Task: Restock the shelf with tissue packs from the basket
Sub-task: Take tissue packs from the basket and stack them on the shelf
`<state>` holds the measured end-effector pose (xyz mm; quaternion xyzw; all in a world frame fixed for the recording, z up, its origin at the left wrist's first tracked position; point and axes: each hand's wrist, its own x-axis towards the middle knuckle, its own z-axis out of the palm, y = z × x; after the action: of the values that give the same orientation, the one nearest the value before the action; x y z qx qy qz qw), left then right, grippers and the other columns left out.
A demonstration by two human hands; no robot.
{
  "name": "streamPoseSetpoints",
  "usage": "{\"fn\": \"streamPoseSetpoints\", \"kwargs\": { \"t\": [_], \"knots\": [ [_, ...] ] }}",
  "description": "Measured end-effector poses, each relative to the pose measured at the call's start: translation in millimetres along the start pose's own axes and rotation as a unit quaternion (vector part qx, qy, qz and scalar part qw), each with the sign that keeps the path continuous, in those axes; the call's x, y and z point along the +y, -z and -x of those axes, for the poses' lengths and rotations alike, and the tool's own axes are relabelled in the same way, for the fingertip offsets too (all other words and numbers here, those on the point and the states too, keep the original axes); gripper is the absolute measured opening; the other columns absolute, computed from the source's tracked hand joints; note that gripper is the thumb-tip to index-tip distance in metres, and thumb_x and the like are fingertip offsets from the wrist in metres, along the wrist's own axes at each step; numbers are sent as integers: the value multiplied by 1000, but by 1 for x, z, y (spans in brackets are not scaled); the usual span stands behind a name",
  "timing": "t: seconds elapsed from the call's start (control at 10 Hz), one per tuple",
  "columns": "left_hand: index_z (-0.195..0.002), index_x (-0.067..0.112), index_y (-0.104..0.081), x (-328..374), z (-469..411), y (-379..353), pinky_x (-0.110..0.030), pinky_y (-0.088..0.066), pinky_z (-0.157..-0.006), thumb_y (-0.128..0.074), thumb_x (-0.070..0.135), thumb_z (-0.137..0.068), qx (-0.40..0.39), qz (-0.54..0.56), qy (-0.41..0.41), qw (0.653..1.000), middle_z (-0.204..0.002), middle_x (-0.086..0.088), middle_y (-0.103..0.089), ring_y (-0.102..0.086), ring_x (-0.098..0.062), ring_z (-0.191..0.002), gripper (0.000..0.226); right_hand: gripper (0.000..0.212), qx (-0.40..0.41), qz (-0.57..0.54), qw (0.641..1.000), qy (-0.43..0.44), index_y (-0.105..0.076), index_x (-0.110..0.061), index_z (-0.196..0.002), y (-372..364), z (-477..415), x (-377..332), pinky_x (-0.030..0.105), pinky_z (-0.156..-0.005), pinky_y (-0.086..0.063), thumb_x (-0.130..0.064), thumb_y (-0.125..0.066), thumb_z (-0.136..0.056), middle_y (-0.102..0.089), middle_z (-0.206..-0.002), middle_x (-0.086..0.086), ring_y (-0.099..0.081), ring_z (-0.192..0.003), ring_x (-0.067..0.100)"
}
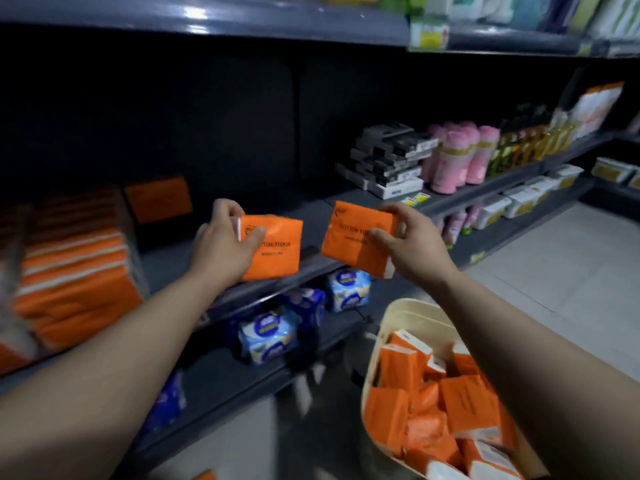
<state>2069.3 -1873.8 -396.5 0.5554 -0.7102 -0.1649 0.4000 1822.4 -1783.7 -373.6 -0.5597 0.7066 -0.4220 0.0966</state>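
Note:
My left hand (221, 237) grips an orange tissue pack (277, 251) by its left edge, held in front of the dark shelf (311, 216). To its right, my right hand (408, 244) holds a second orange tissue pack (353, 237) by its right side. Both packs hover just off the shelf's front edge. A cream basket (408, 317) at the lower right holds several more orange packs (464, 403). Stacked orange packs (76, 271) fill the shelf's left end, and one pack (159, 199) stands upright behind them.
Black and white boxes (388, 161), pink bottles (457, 157) and yellow bottles (523, 140) stand further right on the same shelf. Blue packs (270, 334) lie on the shelf below. White tubs (519, 199) line the lower right shelf. Pale floor tiles (561, 271) stretch to the right.

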Motion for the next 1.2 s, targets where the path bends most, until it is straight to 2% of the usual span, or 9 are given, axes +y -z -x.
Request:
{"fn": "streamPoseSetpoints", "kwargs": {
  "t": [0.1,0.2,0.3,0.4,0.5,0.6,0.8,1.0,1.2],
  "knots": [
    [-95,22,-46,-24,-24,40,-36,-46,-75,-72,40,-76,30,-60,10,998,-84,-2,-57,-59,-33,-90,37,48,25,-15,999,14,-54,-13,-130,-34,-17,-37,34,-95,-45,-25,-67,-85,-60,-120,9,-57,-110,23],
    [-105,18,-51,-45,-52,73,-34,-42,-72,-73,34,-79,28,-115,35,992,-92,-10,-60,-61,-35,-93,38,57,23,-30,999,21,-46,-8,-137,-68,-36,-65,35,-99,-42,-22,-66,-86,-54,-130,12,-53,-119,26],
    [-131,14,-48,-70,-89,90,-32,-43,-89,-69,27,-83,-7,-149,51,987,-125,-16,-58,-56,-33,-113,54,53,10,-28,999,21,-48,-6,-133,-101,-54,-81,35,-96,-41,-19,-65,-85,-54,-128,14,-53,-117,28],
    [-133,9,-50,-94,-121,94,-29,-39,-95,-68,18,-85,-54,-145,71,985,-134,-16,-53,-51,-31,-120,53,47,-7,-43,999,15,-52,-11,-129,-130,-72,-87,28,-87,-43,-14,-65,-83,-55,-122,10,-56,-108,24],
    [-129,7,-54,-115,-146,86,-28,-40,-92,-70,14,-82,-66,-157,71,983,-130,-16,-56,-53,-30,-118,50,34,-27,-67,997,8,-56,-17,-114,-153,-92,-87,24,-70,-43,-12,-64,-82,-58,-111,6,-58,-95,20],
    [-124,4,-57,-133,-164,74,-30,-41,-90,-71,11,-80,-75,-173,58,980,-126,-18,-58,-55,-31,-115,46,33,-42,-84,996,0,-54,-19,-114,-172,-112,-89,29,-74,-45,-15,-65,-84,-56,-113,7,-57,-95,21],
    [-111,16,-64,-163,-187,70,-33,-48,-86,-72,24,-78,-56,-216,72,972,-109,-8,-65,-62,-28,-101,35,19,-51,-71,996,18,-52,-13,-100,-193,-136,-96,34,-73,-48,-6,-58,-83,-58,-106,12,-59,-91,26],
    [-112,14,-63,-196,-213,55,-36,-49,-83,-77,27,-71,-48,-267,64,960,-112,-9,-64,-61,-28,-100,45,29,-71,-107,992,17,-54,-12,-112,-205,-141,-96,30,-73,-48,-2,-57,-84,-58,-111,11,-58,-92,23],
    [-115,10,-61,-167,-194,69,-37,-45,-89,-69,18,-79,-56,-272,77,958,-118,-15,-61,-58,-31,-107,37,33,-114,-141,983,15,-54,-15,-111,-207,-140,-100,16,-59,-46,3,-58,-84,-58,-96,2,-56,-74,8]
  ]
}}
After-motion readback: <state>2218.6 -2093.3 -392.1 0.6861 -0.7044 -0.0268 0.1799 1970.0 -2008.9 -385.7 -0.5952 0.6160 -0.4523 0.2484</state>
